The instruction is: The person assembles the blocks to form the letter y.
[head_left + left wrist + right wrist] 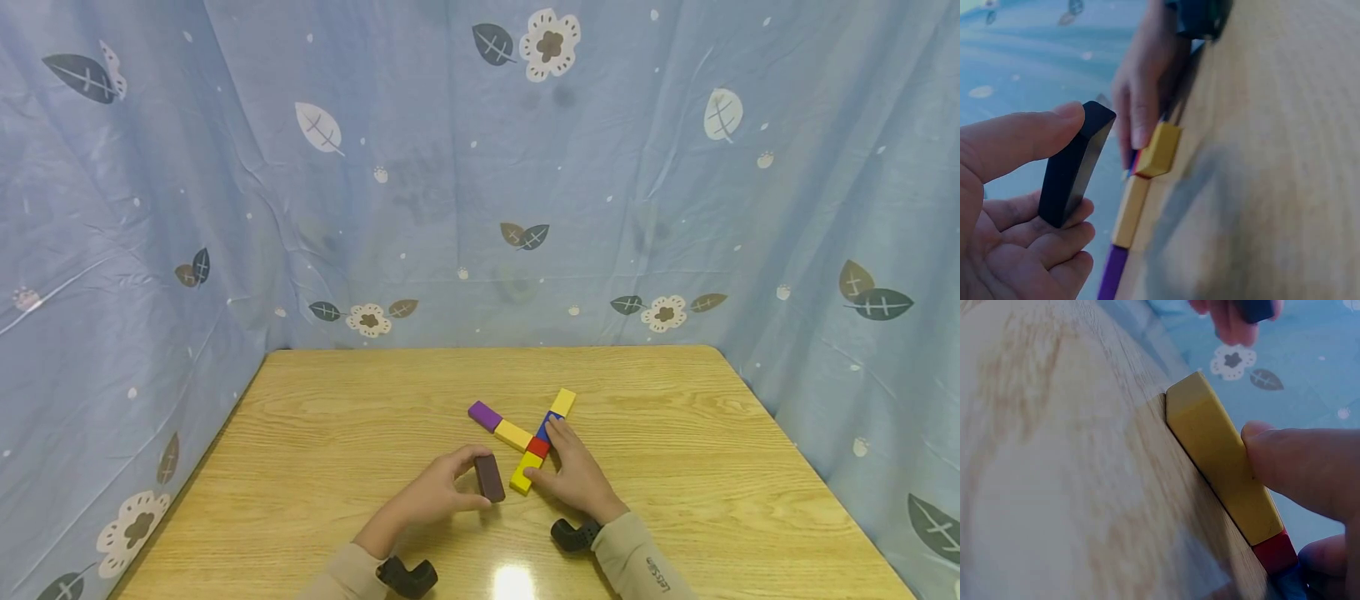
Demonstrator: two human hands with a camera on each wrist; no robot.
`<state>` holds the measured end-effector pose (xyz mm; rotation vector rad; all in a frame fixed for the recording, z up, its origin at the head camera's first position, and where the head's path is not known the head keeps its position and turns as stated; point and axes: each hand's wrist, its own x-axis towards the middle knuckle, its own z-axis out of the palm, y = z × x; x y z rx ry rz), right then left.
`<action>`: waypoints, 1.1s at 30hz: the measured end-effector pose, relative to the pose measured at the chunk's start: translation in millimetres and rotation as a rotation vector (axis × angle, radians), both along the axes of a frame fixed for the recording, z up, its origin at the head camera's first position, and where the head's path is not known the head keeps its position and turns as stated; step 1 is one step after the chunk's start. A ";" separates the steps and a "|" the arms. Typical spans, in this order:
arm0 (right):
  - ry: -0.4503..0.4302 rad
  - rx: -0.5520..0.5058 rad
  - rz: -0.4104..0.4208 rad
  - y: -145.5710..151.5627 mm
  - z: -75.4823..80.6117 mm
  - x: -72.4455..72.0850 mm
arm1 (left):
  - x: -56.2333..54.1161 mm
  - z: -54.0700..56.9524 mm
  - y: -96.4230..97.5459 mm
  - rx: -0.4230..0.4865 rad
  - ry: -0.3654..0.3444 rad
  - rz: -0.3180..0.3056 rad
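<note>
My left hand [431, 493] holds a dark brown block [490, 478] between thumb and fingers, above the table. In the left wrist view the thumb presses one end of that block [1072, 169], and fingers lie behind it. To the right, my right hand [579, 477] rests on a row of blocks: its thumb touches the near yellow block [522, 477], and its fingertips lie on the blue block [545, 428]. Between these sits a red block [537, 448]; another yellow block [564, 402] caps the far end. A side branch has a pale yellow block [513, 435] and a purple block [484, 415].
The blocks lie on a wooden table [337, 417]. Behind and beside it hangs a blue curtain [420, 183] with leaves and flowers. Black devices are strapped to the left wrist [407, 577] and right wrist [575, 535].
</note>
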<state>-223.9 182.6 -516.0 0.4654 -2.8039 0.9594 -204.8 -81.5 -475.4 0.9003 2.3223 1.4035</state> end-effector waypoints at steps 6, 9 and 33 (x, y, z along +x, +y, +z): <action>0.001 0.009 -0.005 -0.3 -1.1 0.3 | 3.8 -7.6 7.9 -0.070 0.000 -0.024; 0.000 0.007 -0.004 -0.6 -1.0 0.4 | 5.2 -8.5 10.3 -0.097 -0.010 -0.028; -0.019 -0.002 0.001 -0.7 4.2 2.3 | 7.1 -8.3 15.0 -0.367 0.104 -0.118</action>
